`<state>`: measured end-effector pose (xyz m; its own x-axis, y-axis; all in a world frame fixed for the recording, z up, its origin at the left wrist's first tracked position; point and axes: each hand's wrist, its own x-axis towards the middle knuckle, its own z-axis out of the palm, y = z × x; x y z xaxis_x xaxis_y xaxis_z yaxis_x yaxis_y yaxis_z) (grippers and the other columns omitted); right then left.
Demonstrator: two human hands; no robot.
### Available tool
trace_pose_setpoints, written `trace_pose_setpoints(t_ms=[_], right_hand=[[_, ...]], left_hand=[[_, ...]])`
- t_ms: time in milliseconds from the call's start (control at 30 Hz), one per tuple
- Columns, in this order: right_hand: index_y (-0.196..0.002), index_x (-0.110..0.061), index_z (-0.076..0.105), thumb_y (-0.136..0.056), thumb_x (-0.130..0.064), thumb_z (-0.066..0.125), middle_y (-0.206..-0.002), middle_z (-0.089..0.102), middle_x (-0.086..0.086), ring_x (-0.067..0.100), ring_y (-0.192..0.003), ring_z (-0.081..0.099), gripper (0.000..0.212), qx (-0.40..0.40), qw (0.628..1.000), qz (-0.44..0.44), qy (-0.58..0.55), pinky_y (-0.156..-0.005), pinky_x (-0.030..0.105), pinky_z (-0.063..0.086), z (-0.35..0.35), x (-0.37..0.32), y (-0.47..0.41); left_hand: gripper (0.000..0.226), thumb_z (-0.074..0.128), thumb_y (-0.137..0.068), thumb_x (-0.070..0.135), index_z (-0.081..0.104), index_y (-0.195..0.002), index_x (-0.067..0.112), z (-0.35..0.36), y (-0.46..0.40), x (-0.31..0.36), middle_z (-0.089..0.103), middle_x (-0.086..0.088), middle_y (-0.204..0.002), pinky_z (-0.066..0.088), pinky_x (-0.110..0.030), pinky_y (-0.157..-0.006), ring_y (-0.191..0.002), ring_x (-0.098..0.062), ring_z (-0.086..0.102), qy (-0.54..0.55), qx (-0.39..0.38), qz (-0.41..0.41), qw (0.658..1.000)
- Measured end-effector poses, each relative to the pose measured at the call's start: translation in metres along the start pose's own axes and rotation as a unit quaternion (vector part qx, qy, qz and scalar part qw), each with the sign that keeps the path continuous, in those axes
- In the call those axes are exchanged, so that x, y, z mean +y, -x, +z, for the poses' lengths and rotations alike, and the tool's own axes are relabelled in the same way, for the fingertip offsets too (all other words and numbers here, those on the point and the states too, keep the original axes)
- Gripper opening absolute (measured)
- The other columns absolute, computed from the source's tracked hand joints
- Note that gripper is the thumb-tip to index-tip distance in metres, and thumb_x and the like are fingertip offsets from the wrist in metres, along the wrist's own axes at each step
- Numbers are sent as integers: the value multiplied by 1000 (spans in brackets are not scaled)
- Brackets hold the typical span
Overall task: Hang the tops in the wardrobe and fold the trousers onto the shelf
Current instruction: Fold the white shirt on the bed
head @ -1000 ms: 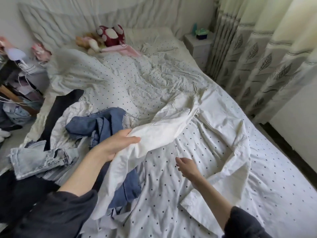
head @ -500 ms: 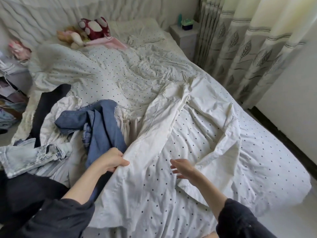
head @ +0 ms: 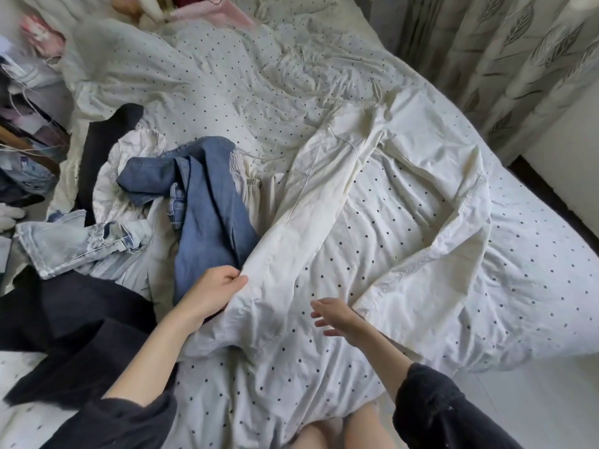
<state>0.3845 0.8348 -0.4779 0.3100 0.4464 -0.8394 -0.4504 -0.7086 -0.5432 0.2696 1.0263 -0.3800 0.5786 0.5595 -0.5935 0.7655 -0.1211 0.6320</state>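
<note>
Cream-white trousers (head: 327, 189) lie spread on the dotted bed sheet (head: 534, 270), waistband at the far end, one leg running toward me and the other bent out to the right. My left hand (head: 215, 291) is shut on the edge of the near leg, close to its hem. My right hand (head: 335, 315) hovers open, fingers spread, over the sheet between the two legs, touching nothing. Left of the trousers lies a heap of clothes: blue denim (head: 201, 202), pale washed jeans (head: 77, 244), a white garment (head: 129, 157) and black clothing (head: 71, 332).
A crumpled dotted duvet (head: 207, 69) covers the far half of the bed, with soft toys (head: 152, 8) at the head. Leaf-patterned curtains (head: 505, 59) hang on the right above a strip of floor. Cluttered shelves (head: 22, 124) stand at the left.
My left hand has drawn the trouser leg down toward me and laid it flatter on the bed. My right hand stays open between the legs. The view has tipped downward.
</note>
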Motion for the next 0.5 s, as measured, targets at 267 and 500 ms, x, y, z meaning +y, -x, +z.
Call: trace_pose_setpoints(t_ms=[267,500], right_hand=[[-135,-7,44,-98,-34,44,-118,55,3,18,-104,56,46,-38,998,-3,-51,-90,33,47,-14,24,20],[-114,-15,57,-96,-42,48,-115,62,2,15,-106,56,34,-169,974,24,-150,-95,35,41,-25,59,36]], left_hand=[[12,51,-95,7,63,-91,7,18,39,41,66,-16,-96,48,-29,-83,-89,-21,60,120,5,25,992],[12,54,-92,1,64,-94,7,36,67,56,69,-4,-80,53,-17,-55,-63,-7,66,158,-2,-11,987]])
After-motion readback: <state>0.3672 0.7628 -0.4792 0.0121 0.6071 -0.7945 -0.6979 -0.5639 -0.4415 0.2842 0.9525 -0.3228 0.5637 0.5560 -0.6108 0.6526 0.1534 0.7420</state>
